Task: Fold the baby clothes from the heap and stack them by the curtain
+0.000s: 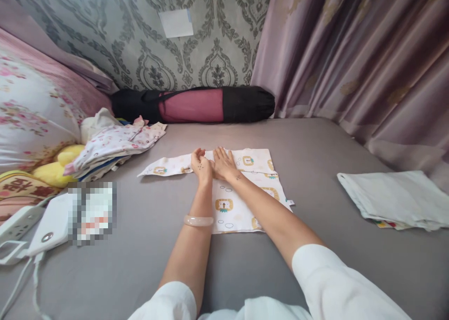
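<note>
Two hands, one white lion-print cloth [231, 219], spread on the grey sheet [140, 268] between one clothes pile [115, 144] and one folded white stack [396, 196]! The right hand [223, 163] presses flat, fingers extended; the left hand [201, 168] stands edgewise beside it, loosely open. Behind, one long bag [191, 105], contents hidden.

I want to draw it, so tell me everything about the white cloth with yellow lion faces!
The white, soft-looking cloth has yellow lion faces and dark oval outlines. It lies flat on the grey sheet, a strip tapering leftward and a small white tag at its right edge. The bare left hand and flat right hand rest on it.
</note>
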Action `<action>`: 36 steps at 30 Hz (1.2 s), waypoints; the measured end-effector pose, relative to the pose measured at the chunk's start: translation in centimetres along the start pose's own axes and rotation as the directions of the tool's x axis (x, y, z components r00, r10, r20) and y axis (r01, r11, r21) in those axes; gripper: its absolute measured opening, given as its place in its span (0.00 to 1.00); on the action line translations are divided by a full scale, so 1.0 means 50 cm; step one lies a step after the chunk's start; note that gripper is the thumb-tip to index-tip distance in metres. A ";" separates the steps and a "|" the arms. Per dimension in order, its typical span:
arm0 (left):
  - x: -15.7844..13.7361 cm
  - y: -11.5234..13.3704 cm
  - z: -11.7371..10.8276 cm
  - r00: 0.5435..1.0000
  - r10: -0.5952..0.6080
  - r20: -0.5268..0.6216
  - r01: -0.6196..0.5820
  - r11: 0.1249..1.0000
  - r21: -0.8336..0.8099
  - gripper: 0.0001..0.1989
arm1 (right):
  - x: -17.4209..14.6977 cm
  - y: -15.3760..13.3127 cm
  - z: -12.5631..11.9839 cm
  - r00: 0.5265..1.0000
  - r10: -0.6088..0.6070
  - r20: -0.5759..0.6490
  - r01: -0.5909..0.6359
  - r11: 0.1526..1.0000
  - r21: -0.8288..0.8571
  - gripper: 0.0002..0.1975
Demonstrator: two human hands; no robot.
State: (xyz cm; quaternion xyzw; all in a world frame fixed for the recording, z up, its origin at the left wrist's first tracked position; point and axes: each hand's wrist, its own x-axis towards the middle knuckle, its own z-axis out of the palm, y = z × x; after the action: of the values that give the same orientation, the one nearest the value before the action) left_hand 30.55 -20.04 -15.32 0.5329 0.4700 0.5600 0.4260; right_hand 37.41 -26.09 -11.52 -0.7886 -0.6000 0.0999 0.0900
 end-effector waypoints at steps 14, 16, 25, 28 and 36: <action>-0.015 0.021 0.002 0.999 -0.024 0.028 0.025 0.999 -0.043 0.18 | -0.005 0.038 -0.013 0.999 -0.014 -0.038 0.020 0.988 0.150 0.32; -0.021 0.021 0.007 0.996 -0.006 0.085 0.008 1.000 -0.026 0.18 | -0.018 0.067 -0.022 0.990 0.064 -0.129 -0.051 0.993 0.106 0.32; -0.044 0.022 0.015 0.945 0.068 0.320 -0.125 0.979 0.162 0.15 | -0.042 0.141 0.000 0.951 0.262 -0.164 -0.268 0.963 -0.011 0.32; -0.046 0.024 0.013 0.938 0.071 0.339 -0.149 0.966 0.212 0.14 | -0.040 0.139 0.003 0.948 0.264 -0.175 -0.269 0.963 -0.003 0.32; -0.051 0.020 0.012 0.913 0.107 0.394 -0.234 0.927 0.291 0.13 | -0.060 0.174 -0.028 0.949 0.282 -0.142 -0.274 0.959 0.075 0.32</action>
State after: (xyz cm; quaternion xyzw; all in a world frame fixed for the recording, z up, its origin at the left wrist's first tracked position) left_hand 31.35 -22.68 -14.85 0.7327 0.4194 0.3973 0.3598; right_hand 45.11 -31.29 -12.29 -0.8678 -0.4714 0.0679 0.1418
